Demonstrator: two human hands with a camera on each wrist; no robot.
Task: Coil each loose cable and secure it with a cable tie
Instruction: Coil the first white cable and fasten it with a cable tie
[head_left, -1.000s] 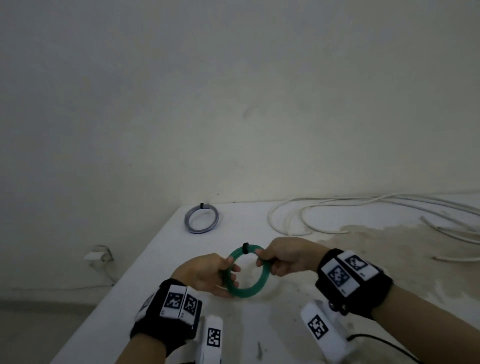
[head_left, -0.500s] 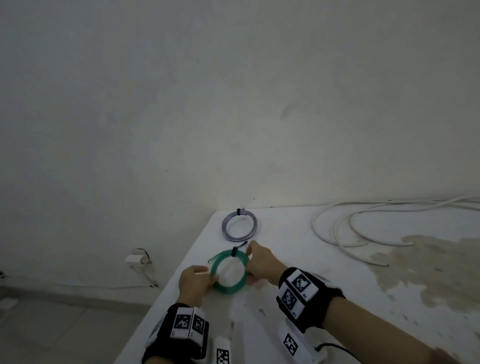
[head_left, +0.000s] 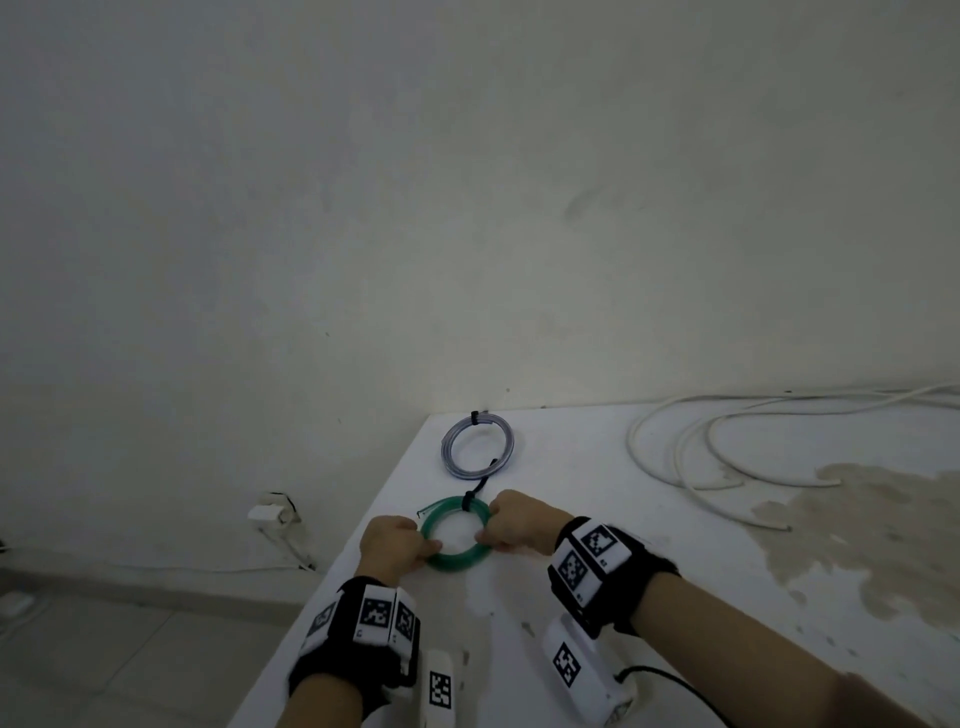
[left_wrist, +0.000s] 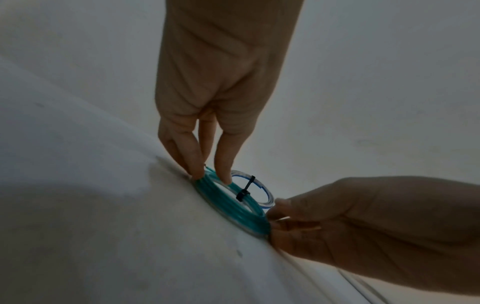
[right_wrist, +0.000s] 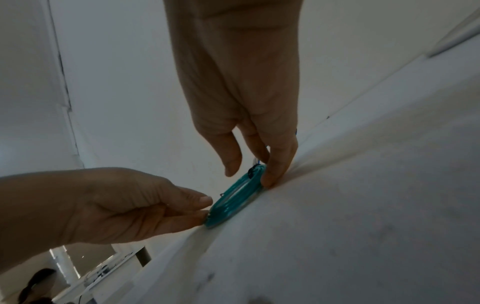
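Observation:
A green cable coil (head_left: 457, 564) bound with a black cable tie (head_left: 467, 502) lies flat on the white table (head_left: 571, 597) near its left edge. My left hand (head_left: 428, 550) pinches the coil's left side, thumb and finger astride it (left_wrist: 211, 174). My right hand (head_left: 483, 531) holds the right side; in the right wrist view its finger (right_wrist: 272, 179) presses the coil's outer edge (right_wrist: 233, 202) and the thumb sits just over the ring. The tie's tail (left_wrist: 249, 181) points toward a grey coil (head_left: 449, 448).
The grey tied coil lies just beyond the green one in the table's far left corner. Loose white cables (head_left: 675, 457) sprawl across the far right of the table. A brown stain (head_left: 857, 519) marks the right side. The table's left edge drops to the floor.
Both hands carried the green coil forward and to the left, then lowered it from a raised hold down flat onto the table just short of the grey coil.

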